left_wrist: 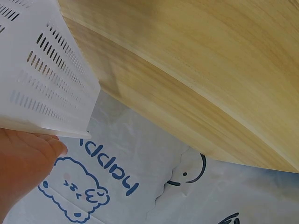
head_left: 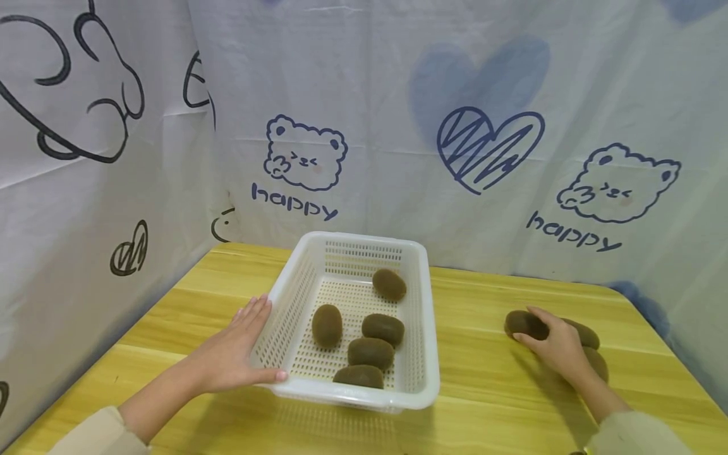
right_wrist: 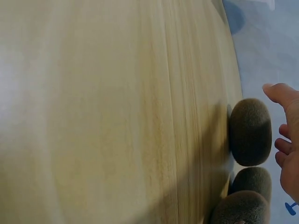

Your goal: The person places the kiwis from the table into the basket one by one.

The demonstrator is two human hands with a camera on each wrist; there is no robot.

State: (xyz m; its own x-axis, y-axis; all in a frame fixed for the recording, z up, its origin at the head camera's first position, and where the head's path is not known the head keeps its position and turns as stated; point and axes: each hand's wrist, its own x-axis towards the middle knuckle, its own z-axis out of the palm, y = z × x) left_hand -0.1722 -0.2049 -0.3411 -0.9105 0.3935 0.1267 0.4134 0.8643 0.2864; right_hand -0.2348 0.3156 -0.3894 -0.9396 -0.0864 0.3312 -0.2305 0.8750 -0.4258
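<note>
A white perforated plastic basket stands on the table with several brown kiwis inside it. My left hand rests at its near left corner, fingers straight along the left rim and thumb on the front rim. In the left wrist view, fingertips lie against the rim of the basket. To the right, my right hand is over a kiwi, thumb and forefinger spread about it. The right wrist view shows a gap between this hand and the nearest kiwi.
Two more kiwis, one farther back and one nearer, lie beside the right hand, partly hidden by it. The wood-grain table ends at a white cloth with printed bears and hearts behind and at the sides.
</note>
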